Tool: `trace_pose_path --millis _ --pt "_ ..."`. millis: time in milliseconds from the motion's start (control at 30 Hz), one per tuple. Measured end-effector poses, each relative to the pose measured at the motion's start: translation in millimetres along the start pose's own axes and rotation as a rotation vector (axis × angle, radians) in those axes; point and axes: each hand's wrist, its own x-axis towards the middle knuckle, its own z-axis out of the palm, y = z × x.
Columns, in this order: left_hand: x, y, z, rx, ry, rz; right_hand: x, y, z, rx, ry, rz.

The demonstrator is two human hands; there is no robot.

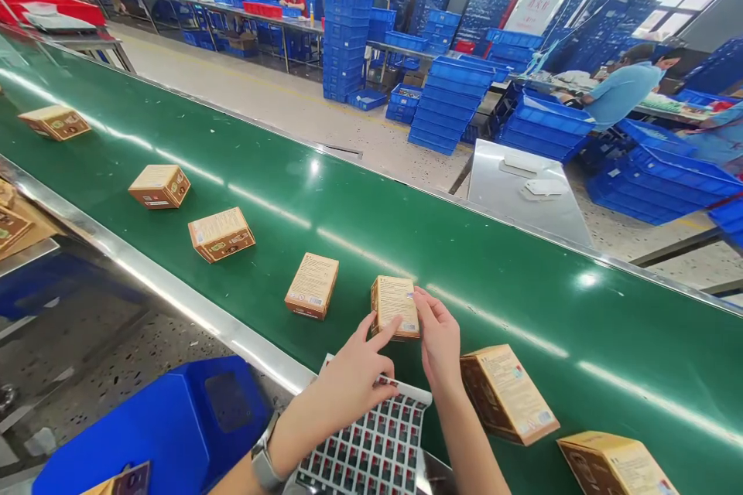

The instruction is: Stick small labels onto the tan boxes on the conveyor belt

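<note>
A small tan-and-brown carton (395,303) lies on the green conveyor belt (279,205) between my hands. My left hand (360,367) has one finger on its top and another against its left side; the lower fingers curl over a sticker sheet (371,441). Rows of small dark-and-red stickers cover that sheet, which overlaps the belt's near edge. At the carton's upper right corner, my right hand (438,332) pinches thumb and finger on a small sticker, mostly hidden by the fingertips.
Similar cartons lie left, including a nearby carton (312,285), and right, including a larger-looking carton (508,394). A blue bin (168,433) stands below the belt's metal rail (232,332). Across the belt are a metal table (522,189), stacked blue crates (348,39) and people at benches.
</note>
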Motion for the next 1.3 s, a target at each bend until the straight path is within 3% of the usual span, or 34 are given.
trace_pose_path --millis 300,500,633,733,800,900,967,1067,1300 --pt "3.2 10.8 13.6 0.156 -0.02 0.097 -10.9 3.9 -12.7 -0.077 0.076 -0.05" --pt "7.3 19.0 20.6 0.177 -0.027 0.142 -13.8 -10.8 -24.9 -0.606 0.147 -0.284" --pt "11.0 21.2 24.7 0.148 -0.026 0.158 -5.1 -23.9 -33.8 -0.699 0.168 -0.221" --pt "8.4 24.0 18.8 0.068 -0.006 0.141 -10.4 -40.0 -43.5 -0.795 0.151 -0.322" --pt "3.0 27.0 8.9 -0.013 0.005 0.072 -27.0 -55.0 -50.6 -0.84 0.012 -0.419" --pt "-7.8 32.3 -10.4 -0.129 0.015 -0.055 -61.8 -77.0 -58.8 -0.839 -0.463 -0.423" --pt "-14.2 35.4 -22.6 -0.222 -0.003 -0.119 -80.1 -85.2 -61.6 -0.84 -0.677 -0.4" --pt "-21.1 37.7 -34.8 -0.311 -0.016 -0.201 -89.7 -84.9 -62.2 -0.858 -0.665 -0.49" --pt "-26.4 37.2 -33.5 -0.16 0.014 -0.252 -87.9 -67.6 -58.5 -0.995 -0.614 -0.988"
